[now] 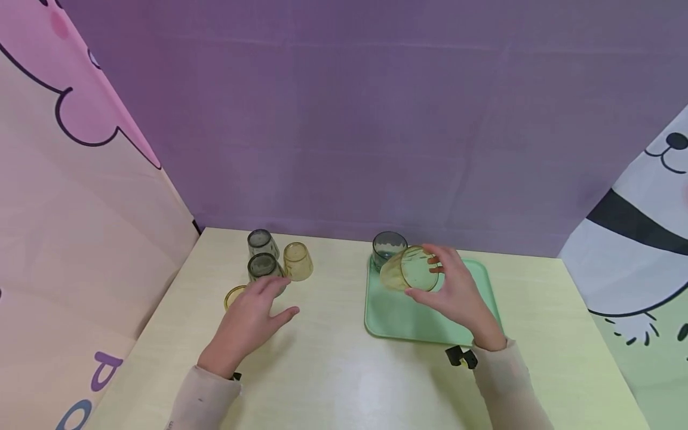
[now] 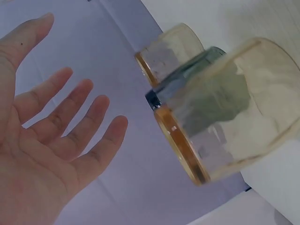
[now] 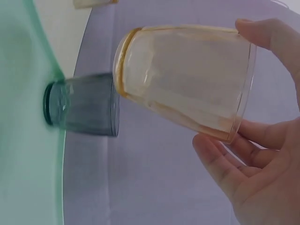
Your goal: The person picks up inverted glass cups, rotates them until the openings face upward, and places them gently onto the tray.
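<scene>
By its rim, my right hand [image 1: 454,292] pinches a tilted yellow glass [image 1: 400,272] over the green tray [image 1: 398,319]. In the right wrist view, thumb and fingertips grip the wide end of this yellow glass [image 3: 183,82]. A grey glass [image 1: 389,248] stands mouth up at the tray's back left corner. My left hand [image 1: 249,325] hovers with fingers extended and holds nothing. Near it are two upturned grey glasses [image 1: 263,240] and a yellow glass [image 1: 298,261], also upside down. Another yellow glass [image 1: 233,295] is partly hidden behind the hand.
The pale wooden table [image 1: 344,370] carries the tray on the right and the group of glasses on the left. A purple cloth [image 1: 344,137] hangs along the back edge. Printed cloths stand at both sides.
</scene>
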The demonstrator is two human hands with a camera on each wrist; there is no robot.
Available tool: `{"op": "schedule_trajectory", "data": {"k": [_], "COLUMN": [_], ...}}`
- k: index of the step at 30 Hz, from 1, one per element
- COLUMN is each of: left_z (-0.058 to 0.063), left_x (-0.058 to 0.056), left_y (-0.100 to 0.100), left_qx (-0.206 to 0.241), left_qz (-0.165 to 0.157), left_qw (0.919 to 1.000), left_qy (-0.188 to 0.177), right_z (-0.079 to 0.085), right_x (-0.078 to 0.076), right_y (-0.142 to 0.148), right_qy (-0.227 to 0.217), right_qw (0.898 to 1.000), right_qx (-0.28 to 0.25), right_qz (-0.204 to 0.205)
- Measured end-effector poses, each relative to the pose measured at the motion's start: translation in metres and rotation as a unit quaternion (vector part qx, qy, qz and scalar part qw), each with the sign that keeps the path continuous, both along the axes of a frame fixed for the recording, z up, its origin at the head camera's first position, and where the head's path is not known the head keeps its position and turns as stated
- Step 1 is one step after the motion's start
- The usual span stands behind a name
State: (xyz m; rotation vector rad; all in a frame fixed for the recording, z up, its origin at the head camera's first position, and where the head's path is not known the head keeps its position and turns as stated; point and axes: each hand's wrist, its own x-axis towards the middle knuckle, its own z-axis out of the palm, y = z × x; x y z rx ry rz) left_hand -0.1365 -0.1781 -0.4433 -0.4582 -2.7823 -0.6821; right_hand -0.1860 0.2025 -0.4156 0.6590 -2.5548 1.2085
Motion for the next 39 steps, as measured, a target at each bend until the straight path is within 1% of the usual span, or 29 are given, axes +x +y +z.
{"op": "schedule_trajectory", "data": {"k": [5,8,13,18,25,29,33,39], "left_z": [-0.001,0.000,0.000,-0.002,-0.004,-0.003,-0.005,-0.007], "left_x": [0.000,0.000,-0.001,-0.002,-0.001,0.000,0.000,-0.001], "left_y": [-0.009,-0.013,-0.020,-0.026,-0.034,-0.039,-0.043,-0.048], "left_qx": [-0.007,-0.012,-0.015,-0.019,-0.029,-0.044,-0.056,-0.070], "left_qz": [0.007,0.012,0.026,0.040,0.059,0.072,0.086,0.106], "left_qw": [0.9999,0.9998,0.9995,0.9984,0.9974,0.9956,0.9934,0.9894], "left_qy": [0.008,0.006,-0.014,-0.035,-0.030,-0.041,-0.051,-0.070], "right_z": [0.000,-0.003,-0.010,-0.015,-0.021,-0.026,-0.031,-0.038], "right_x": [-0.008,-0.015,-0.028,-0.040,-0.060,-0.070,-0.076,-0.081], "right_y": [0.006,0.010,0.015,0.018,0.023,0.025,0.026,0.025], "right_qy": [-0.005,-0.011,-0.021,-0.051,-0.099,-0.122,-0.130,-0.136], "right_qw": [0.998,0.995,0.991,0.986,0.978,0.974,0.970,0.966], "right_qx": [0.055,0.082,0.111,0.133,0.162,0.172,0.184,0.196], "right_qz": [-0.035,-0.054,-0.073,-0.086,-0.089,-0.088,-0.092,-0.098]}}
